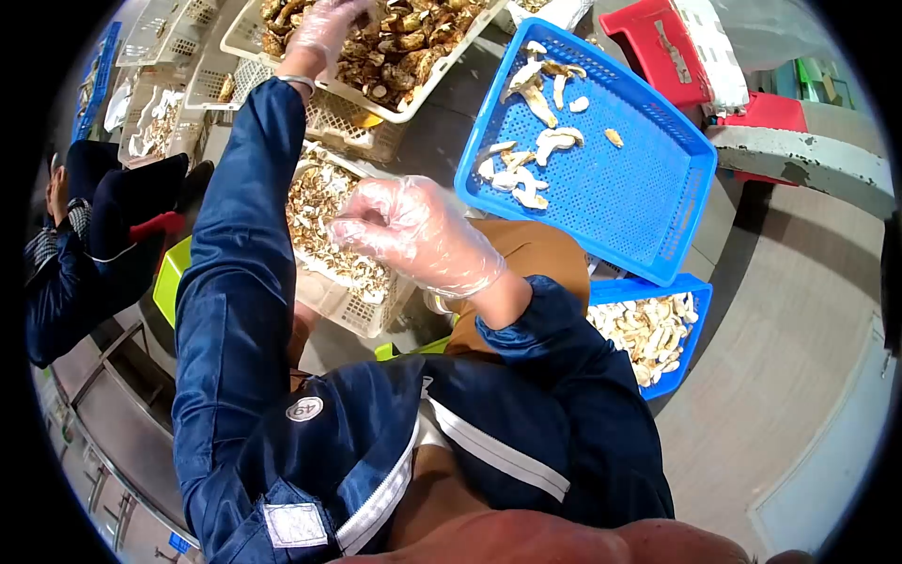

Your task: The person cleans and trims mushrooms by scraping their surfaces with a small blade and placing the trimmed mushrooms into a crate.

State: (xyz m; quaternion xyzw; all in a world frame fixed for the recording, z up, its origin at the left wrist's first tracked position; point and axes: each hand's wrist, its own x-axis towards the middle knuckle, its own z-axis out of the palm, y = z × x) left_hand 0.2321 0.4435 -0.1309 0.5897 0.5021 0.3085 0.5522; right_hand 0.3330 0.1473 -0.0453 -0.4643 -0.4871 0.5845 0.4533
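Note:
My left hand [322,36], in a clear plastic glove, reaches to a white crate [406,115] heaped with brown mushrooms [399,56]. Its fingertips run into the top edge of the view, so its grip is hidden. My right hand [409,230], also gloved, is curled closed above a basket [362,318] of pale and brown mushroom trimmings [324,211]. Whatever lies inside those fingers, if anything, does not show. To the right, a blue perforated tray [639,202] carries several trimmed mushrooms [536,99] toward its left side.
A second blue crate [693,352], filled with pale mushroom pieces [648,334], stands below the tray. Red stools [658,56] and a worn white rail [799,155] are at upper right. Another person [85,244] sits at left near more white crates [169,33].

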